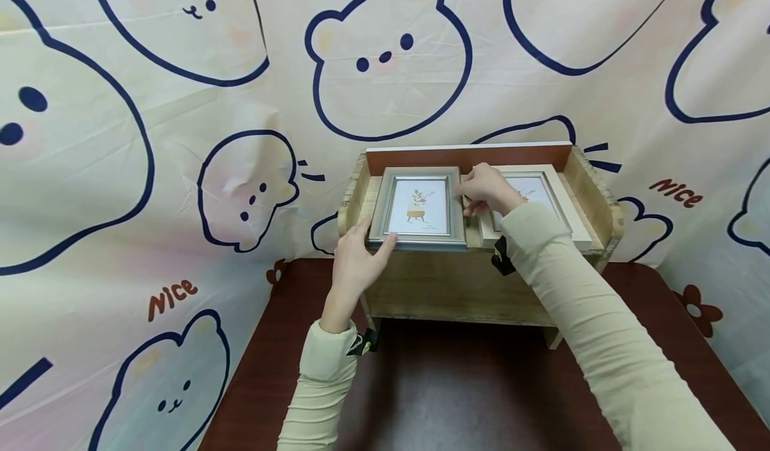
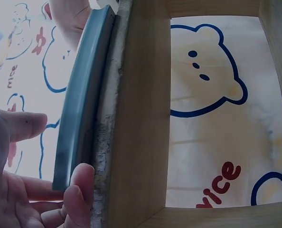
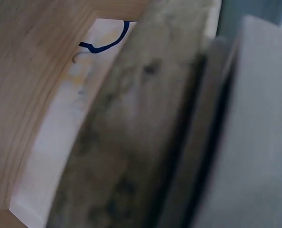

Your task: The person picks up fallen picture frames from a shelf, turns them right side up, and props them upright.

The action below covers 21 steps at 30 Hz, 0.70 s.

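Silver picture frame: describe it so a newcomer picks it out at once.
Find the wooden shelf unit on the dark brown table. On its top, the silver frame is the left one of two in the head view, between the left hand and right hand. The white frame is partly hidden by the right arm; only the silver one has a metallic grey border.

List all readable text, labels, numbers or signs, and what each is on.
"Nice": backdrop, left side, head view.
"Nice": backdrop, right side, head view.
"ice", first letter cut off: backdrop, seen through the wooden shelf, left wrist view.
"nice", small: backdrop, far left, left wrist view.
Too small to read: lettering on prints in the silver frame and white frame.
No numbers readable.
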Tool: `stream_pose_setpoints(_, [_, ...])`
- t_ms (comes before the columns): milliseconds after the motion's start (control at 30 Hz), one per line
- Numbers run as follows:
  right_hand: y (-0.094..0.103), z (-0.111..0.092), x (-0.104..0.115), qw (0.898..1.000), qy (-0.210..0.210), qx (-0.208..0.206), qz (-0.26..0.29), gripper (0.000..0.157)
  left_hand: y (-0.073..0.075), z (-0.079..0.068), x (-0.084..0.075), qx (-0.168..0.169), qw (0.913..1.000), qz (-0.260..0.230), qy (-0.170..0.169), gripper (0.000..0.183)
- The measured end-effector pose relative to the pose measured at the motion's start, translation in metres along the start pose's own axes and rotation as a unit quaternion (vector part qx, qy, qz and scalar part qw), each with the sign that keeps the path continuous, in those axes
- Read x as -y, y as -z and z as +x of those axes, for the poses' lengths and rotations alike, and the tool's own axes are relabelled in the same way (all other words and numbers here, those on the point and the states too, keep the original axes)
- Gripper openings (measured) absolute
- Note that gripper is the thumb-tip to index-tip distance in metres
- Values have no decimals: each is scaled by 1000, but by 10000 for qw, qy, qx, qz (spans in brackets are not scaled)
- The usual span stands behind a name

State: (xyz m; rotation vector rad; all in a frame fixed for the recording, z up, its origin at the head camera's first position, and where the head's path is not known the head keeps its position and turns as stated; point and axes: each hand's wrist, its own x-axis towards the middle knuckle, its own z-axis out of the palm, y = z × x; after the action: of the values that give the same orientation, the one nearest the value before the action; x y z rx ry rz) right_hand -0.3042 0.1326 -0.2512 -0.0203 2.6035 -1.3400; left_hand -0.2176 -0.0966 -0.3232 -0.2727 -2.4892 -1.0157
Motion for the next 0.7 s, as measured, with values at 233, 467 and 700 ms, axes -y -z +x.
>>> stream_pose_setpoints(233, [-2, -2, 2, 9993, 120, -48, -338, 23, -2, 1, -1, -47, 9998, 70, 194, 59])
stream_pose_setpoints(467, [-3, 0, 1, 9965, 239, -271, -750, 29, -6, 2, -1, -240, 9989, -232, 316, 56])
stream_pose_setpoints(700, [-1, 2, -2, 9982, 251, -171, -526, 30, -6, 4, -4, -261, 9985, -358, 334, 53])
